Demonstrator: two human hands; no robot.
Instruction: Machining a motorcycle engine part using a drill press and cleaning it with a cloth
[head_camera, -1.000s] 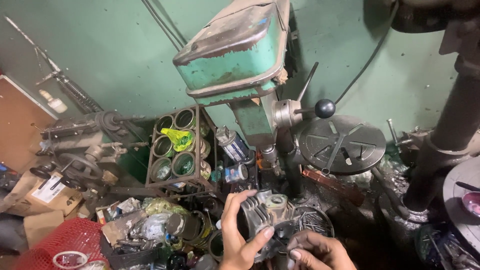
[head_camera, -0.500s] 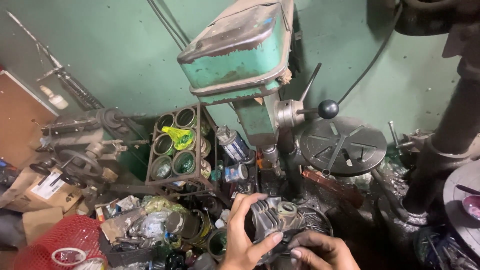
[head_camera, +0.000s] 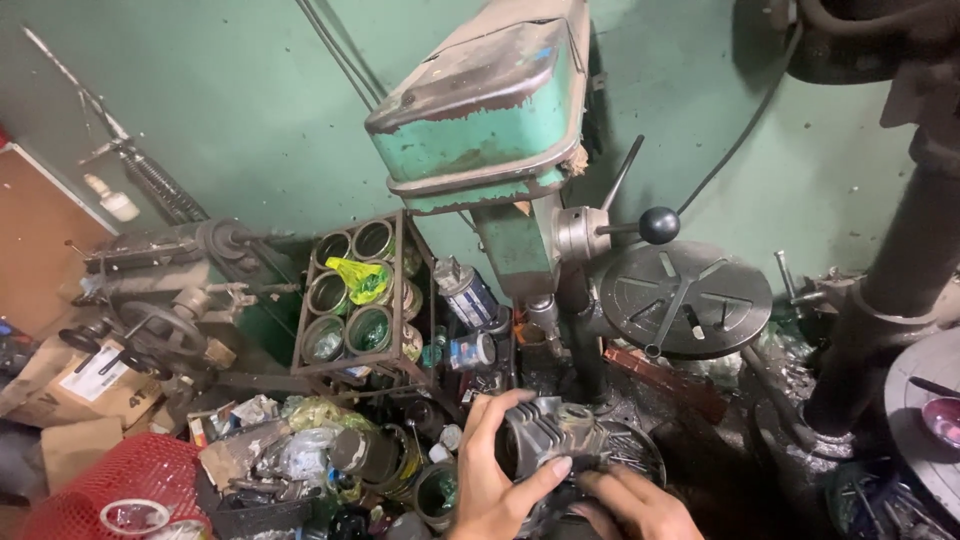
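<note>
Both hands (head_camera: 560, 490) gripping finned metal part (head_camera: 550, 435), its underside hidden, wrists cut off.

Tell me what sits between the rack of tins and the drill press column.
In the head view, a tilted spray can and a small tin lie between the rack of tins and the drill press column.

The bottom edge cuts off both wrists; the left hand (head_camera: 495, 480) hides the finned metal part's (head_camera: 555, 440) near side.
</note>
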